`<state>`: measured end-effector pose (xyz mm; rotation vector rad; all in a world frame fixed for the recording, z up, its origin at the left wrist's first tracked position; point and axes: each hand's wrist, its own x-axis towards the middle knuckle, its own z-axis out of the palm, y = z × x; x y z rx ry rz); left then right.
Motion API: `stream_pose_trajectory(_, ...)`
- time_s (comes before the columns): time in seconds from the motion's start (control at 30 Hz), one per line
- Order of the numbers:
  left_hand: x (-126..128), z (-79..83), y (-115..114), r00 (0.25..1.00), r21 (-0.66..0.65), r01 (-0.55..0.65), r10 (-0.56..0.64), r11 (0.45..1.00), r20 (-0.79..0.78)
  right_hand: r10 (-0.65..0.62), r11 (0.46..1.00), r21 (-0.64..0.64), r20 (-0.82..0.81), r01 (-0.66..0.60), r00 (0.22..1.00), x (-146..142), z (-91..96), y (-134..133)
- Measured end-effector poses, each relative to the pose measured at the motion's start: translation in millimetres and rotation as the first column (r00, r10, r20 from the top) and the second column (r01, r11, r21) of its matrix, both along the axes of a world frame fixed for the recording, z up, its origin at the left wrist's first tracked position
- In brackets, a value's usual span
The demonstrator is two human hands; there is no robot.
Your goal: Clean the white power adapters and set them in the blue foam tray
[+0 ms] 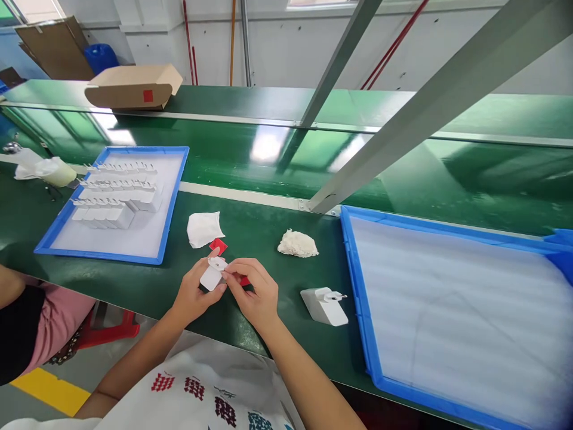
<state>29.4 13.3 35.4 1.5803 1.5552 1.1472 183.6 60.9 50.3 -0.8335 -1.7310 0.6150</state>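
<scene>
My left hand [192, 295] is closed round a small white charger plug [212, 276], held just above the green table near its front edge. My right hand [254, 292] pinches the same plug at its right side with thumb and forefinger. A small red piece [218, 245] lies on the table just behind the plug, and another red bit [244, 280] peeks out under my right fingers. A second white charger [324, 305] lies on the table to the right of my hands.
A blue tray [49, 245] at the left holds rows of white chargers [117, 194]. A large blue tray [358, 280] lined with white foam sits at the right. A white cloth [204, 228] and a fluffy white wad [298, 244] lie behind my hands. Another person's arm [13, 286] shows at far left.
</scene>
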Motion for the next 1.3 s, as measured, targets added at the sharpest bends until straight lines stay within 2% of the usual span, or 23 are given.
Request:
stream_pose_trajectory(0.17, -4.3, -1.4, 0.2, 1.000, -0.003, 0.025, -0.025, 1.000, 0.006, 0.098, 0.995, -0.004, 0.044, -0.098, 0.994, 1.4, -3.7, 2.0)
stream_pose_trajectory(0.33, -2.1, 2.2, 1.2, 0.999, 0.017, -0.002, 0.002, 1.000, 0.041, 0.101, 0.994, 0.042, 0.032, -0.102, 0.994, 2.8, -4.5, 5.3)
stream_pose_trajectory(0.43, -2.3, 2.9, 0.6, 0.994, -0.061, -0.034, 0.040, 0.998, 0.106, 0.149, 0.987, 0.051, 0.040, -0.151, 0.988, 4.1, -2.6, 7.8)
stream_pose_trajectory(0.57, -6.4, -0.1, 0.1, 0.930, -0.232, 0.040, 0.049, 0.972, 0.365, 0.279, 0.949, -0.135, -0.067, -0.286, 0.958, 1.9, -2.6, 9.6)
stream_pose_trajectory(0.67, -8.3, -0.4, -0.2, 0.832, -0.265, 0.130, 0.040, 0.955, 0.553, 0.269, 0.903, -0.271, -0.250, -0.334, 0.930, 5.7, 4.6, 11.0)
stream_pose_trajectory(0.73, -8.8, 1.2, -0.6, 0.791, -0.252, 0.158, 0.031, 0.955, 0.611, 0.212, 0.902, -0.314, -0.277, -0.297, 0.937, 18.8, 20.2, 15.0)
stream_pose_trajectory(0.77, -8.8, 2.2, -0.7, 0.784, -0.243, 0.155, 0.031, 0.958, 0.620, 0.181, 0.911, -0.325, -0.234, -0.253, 0.955, 29.0, 31.2, 18.8)
stream_pose_trajectory(0.87, -9.0, 4.3, -0.2, 0.793, -0.228, 0.105, 0.057, 0.968, 0.606, 0.038, 0.946, -0.322, 0.059, -0.017, 0.998, 68.7, 65.2, 40.0)
stream_pose_trajectory(0.93, -8.6, 4.4, 0.8, 0.793, -0.239, 0.081, 0.083, 0.968, 0.604, -0.097, 0.939, -0.296, 0.257, 0.173, 0.962, 94.3, 77.5, 61.0)
stream_pose_trajectory(1.0, -7.6, 4.1, 1.8, 0.787, -0.243, 0.061, 0.103, 0.968, 0.608, -0.106, 0.902, -0.341, 0.418, 0.264, 0.902, 112.3, 76.4, 83.3)
stream_pose_trajectory(1.1, -5.1, 5.0, 2.2, 0.785, -0.229, 0.025, 0.123, 0.973, 0.607, 0.007, 0.831, -0.457, 0.578, 0.317, 0.816, 120.9, 58.3, 108.7)
stream_pose_trajectory(1.2, -2.8, 7.5, 1.5, 0.795, -0.208, -0.008, 0.133, 0.978, 0.592, 0.034, 0.807, -0.473, 0.636, 0.354, 0.771, 116.5, 40.2, 119.3)
stream_pose_trajectory(1.3, -2.0, 9.5, 1.1, 0.806, -0.203, -0.029, 0.143, 0.979, 0.575, 0.030, 0.797, -0.476, 0.648, 0.373, 0.761, 114.1, 31.6, 123.4)
